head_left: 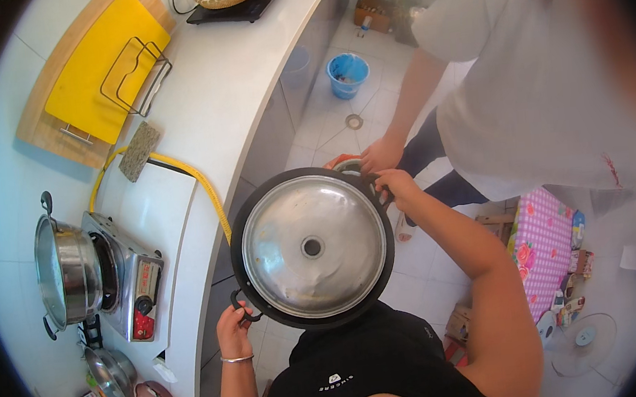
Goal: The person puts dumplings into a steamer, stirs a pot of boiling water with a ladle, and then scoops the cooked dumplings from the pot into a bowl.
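With both hands I hold up a black wok (pixel 385 272) in front of my body. A domed silver lid (pixel 282 224) covers it, with a round hole in the middle. At the near left, my left hand (pixel 233 333) is closed on one loop handle (pixel 248 310). My right hand (pixel 400 189) grips the opposite handle, at the far right. Close beside it is a co-worker's hand (pixel 382 155), next to a pale rounded rim and something orange-red partly hidden behind the wok. What the wok contains is hidden by the lid.
On the left counter (pixel 210 87) are a gas stove (pixel 132 279) with a steel pot (pixel 75 273), a yellow hose (pixel 187 168) and a yellow board (pixel 99 78). A co-worker (pixel 513 91) stands at right. Beyond are a blue bucket (pixel 347 75) and a checked-cloth table (pixel 542 247).
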The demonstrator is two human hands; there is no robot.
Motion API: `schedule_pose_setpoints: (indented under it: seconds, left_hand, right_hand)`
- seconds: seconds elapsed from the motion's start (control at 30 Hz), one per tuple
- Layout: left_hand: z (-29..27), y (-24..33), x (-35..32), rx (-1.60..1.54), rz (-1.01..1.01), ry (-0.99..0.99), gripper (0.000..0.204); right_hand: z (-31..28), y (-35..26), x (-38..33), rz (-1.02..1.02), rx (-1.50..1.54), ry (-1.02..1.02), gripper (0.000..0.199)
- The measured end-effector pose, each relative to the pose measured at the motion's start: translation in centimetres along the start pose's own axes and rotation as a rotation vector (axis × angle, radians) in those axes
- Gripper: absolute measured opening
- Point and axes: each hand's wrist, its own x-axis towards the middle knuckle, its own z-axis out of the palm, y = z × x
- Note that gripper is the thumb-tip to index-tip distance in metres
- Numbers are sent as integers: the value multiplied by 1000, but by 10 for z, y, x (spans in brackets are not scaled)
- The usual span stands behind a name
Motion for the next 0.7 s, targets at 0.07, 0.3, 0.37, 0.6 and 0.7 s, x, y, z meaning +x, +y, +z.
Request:
schedule_pose_setpoints:
  seconds: [0.07,0.3,0.37,0.6,0.7]
  left_hand:
    - [12,3,8,10,8,-19,23]
    - [80,8,62,60,15,-80,20]
    - [100,8,80,100,32,-114,17]
    - [166,8,135,228,68,-161,11]
    - [174,2,156,247,61,-169,11]
  right_hand:
    - [-8,-2,4,4,36,65,17]
    - [-71,-23,30,-84,67,278,25]
    - [-88,-31,36,-116,72,324,25]
    - [-133,-53,66,-124,80,424,33]
    - [-137,-53,77,-109,94,447,34]
